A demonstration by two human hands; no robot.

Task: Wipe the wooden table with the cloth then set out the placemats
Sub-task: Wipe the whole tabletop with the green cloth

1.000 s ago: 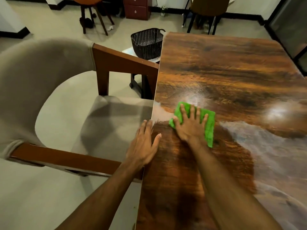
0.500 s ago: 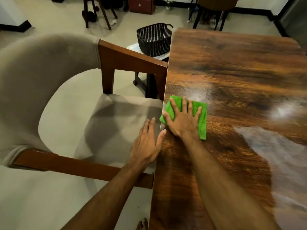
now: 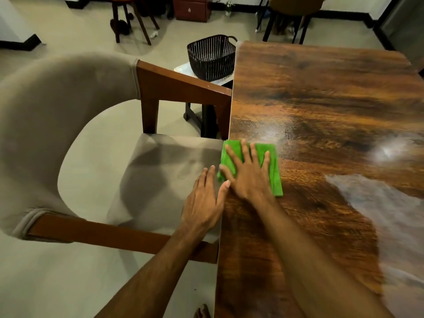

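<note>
Green cloth [image 3: 274,173] sits under the right hand [image 3: 249,180], grip spread flat — left hand [image 3: 204,207] flat at the table [image 3: 321,99] edge.

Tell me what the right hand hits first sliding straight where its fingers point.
Right hand crosses bare brown wooden table, then probably its left edge near the wooden chair armrest; depth unclear.

You're in a home dining room: a glossy brown wood-grain counter [image 3: 321,99], a beige upholstered armchair with wooden frame [image 3: 57,99] drawn up beside it, a black woven plastic basket [image 3: 211,58], and possibly a reddish drawer cabinet [image 3: 190,10] farther back.
</note>
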